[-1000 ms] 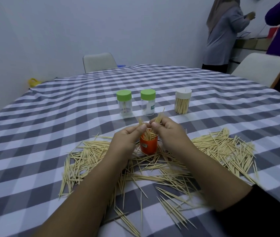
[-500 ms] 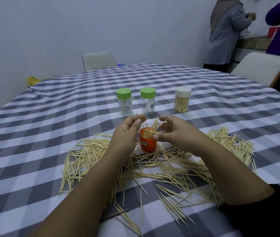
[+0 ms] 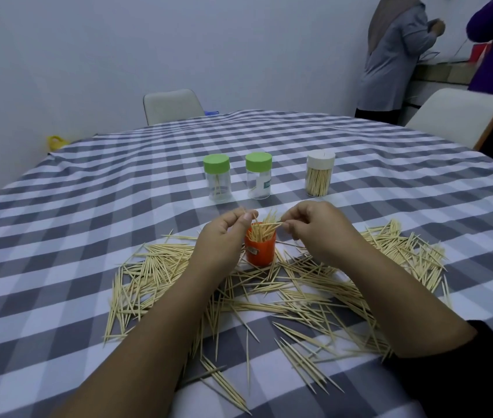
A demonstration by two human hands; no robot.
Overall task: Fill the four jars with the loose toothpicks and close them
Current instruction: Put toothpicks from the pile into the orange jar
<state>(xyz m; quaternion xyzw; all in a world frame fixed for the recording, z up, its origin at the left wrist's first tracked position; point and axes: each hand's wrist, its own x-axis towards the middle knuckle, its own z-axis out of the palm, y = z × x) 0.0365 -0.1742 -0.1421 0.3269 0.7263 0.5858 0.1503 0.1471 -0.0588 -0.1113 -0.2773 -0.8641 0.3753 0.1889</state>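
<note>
The orange jar is stood open and upright on the checked counter, in the middle of the loose toothpicks, apparently so that sticks can be fed in from either side with little reach. A splayed bunch of toothpicks is seen standing out of its mouth at uneven angles, not yet settled inside. The left hand is held just beside the jar's left rim, thumb and forefinger pinched on what appears to be a single stick above the opening. The right hand is held at the right rim, its fingers curled and pinching a toothpick that lies nearly level across the mouth, probably to be turned upright before it is dropped in. No lid for this jar can be made out. Farther back, well apart from the hands, two clear jars with green lids are stood side by side, the left holding only a few sticks and the right seemingly bare, and a white-lidded jar is seen closed and well packed.
</note>
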